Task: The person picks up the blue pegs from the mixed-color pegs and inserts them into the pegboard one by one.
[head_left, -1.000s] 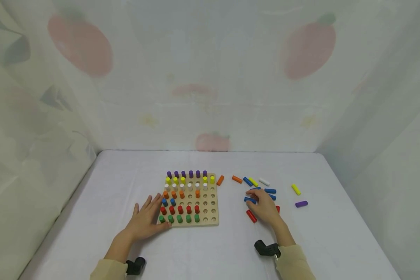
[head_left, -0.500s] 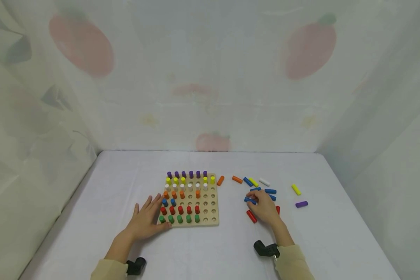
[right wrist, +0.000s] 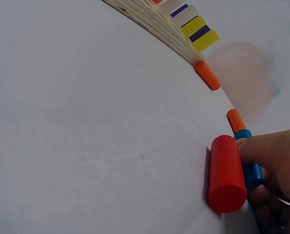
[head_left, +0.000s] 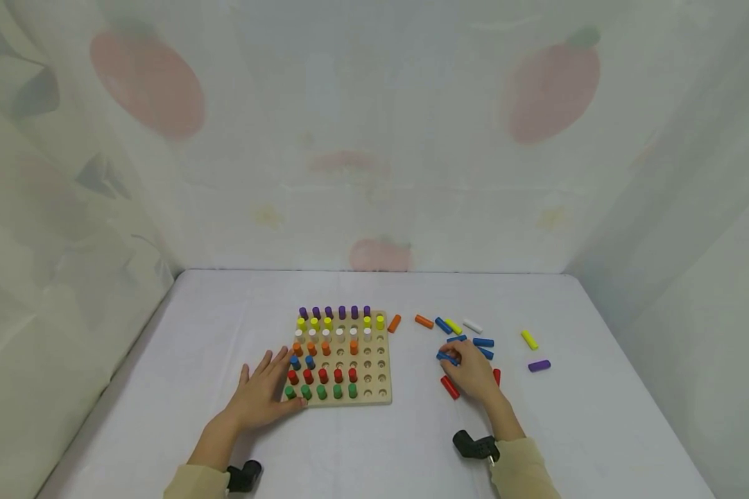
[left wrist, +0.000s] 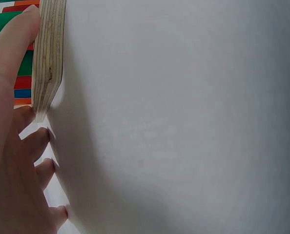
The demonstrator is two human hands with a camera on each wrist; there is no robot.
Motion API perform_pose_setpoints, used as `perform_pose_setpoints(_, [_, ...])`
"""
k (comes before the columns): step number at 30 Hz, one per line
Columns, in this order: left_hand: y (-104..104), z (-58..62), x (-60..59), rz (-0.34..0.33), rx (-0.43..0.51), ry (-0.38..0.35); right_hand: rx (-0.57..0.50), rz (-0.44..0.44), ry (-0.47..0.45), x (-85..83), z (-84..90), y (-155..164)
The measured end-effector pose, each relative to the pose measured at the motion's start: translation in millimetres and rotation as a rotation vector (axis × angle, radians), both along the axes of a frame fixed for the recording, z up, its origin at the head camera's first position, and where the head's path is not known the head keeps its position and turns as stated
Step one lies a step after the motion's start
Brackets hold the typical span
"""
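A wooden pegboard holds rows of purple, yellow, white, orange, blue, red and green pegs, with bare holes mostly at its right. My left hand rests at the board's front left corner, fingers spread and thumb along the front edge. To the right of the board, my right hand pinches a blue peg between thumb and fingers, low over the cloth. Part of its grip is hidden. Just in front of that hand lies a red peg, large in the right wrist view.
Loose blue pegs lie around the right hand, with another red peg partly behind it. Two orange pegs, a white peg and a yellow peg lie farther back. A purple peg is at the right.
My right fingertips have drawn slightly down onto the blue peg, and more of the blue peg behind them shows. The left hand and board stay in place.
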State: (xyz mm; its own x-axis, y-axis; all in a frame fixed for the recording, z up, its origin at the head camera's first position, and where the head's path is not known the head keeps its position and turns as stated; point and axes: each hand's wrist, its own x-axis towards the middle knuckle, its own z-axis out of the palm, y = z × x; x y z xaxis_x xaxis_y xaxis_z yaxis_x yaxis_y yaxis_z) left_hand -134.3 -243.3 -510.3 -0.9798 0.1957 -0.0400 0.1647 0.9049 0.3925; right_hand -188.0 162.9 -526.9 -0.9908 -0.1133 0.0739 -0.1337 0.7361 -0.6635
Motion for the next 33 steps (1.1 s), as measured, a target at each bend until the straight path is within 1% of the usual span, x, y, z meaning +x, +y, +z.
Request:
perform_pose_setpoints(6, [2.0,2.4,0.4,-0.003,0.006,0.018,-0.056,-0.011,-0.008,-1.3,5.6,0.1])
perform_pose_setpoints(11, [1.5,2.2,0.0,-0.006,0.007,0.011,-0.062,-0.012,-0.018,-0.9,11.1,-1.3])
perform_pose_setpoints(19, [-0.2,-1.5,-0.9,-0.012,0.000,0.002,-0.077,-0.020,0.006,-0.7,16.6,-6.9])
perform_pose_setpoints(25, [-1.4,-4.0,-1.9,-0.014,-0.003,0.006,-0.079,-0.035,-0.013,-1.9,18.1,-11.9])
perform_pose_setpoints(28, [-2.0,-4.3,-2.3,-0.013,-0.004,0.008,-0.075,-0.027,-0.015,-3.1,17.4,-14.4])
perform_pose_setpoints(33, [-1.6,-2.3,-2.5,-0.012,-0.004,0.008,-0.079,-0.008,0.015,-3.3,18.8,-19.1])
